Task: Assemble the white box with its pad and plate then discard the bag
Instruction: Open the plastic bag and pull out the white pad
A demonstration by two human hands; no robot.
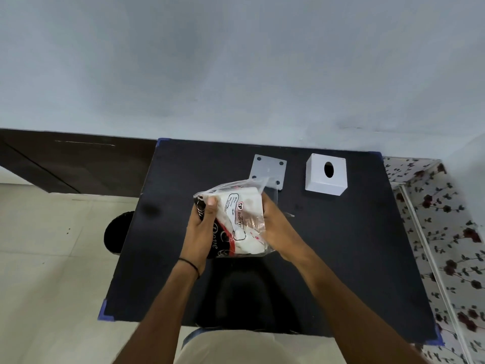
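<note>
Currently mid-unpacking: left fingers (210, 203) and right hand (274, 222) clamped round clear printed plastic bag (236, 219) above black table (341, 245), pad apparently inside. White square plate (267, 170) and white holed box (325, 177) lay beyond, apart. Next: extract pad, probably.

Dim even indoor light, soft overall focus, wide-angle bending at edges

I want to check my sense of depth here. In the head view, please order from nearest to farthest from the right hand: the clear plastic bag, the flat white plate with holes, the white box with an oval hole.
1. Clear plastic bag: held in the right hand.
2. Flat white plate with holes: just beyond the bag.
3. White box with an oval hole: farther back, to the right.
</note>
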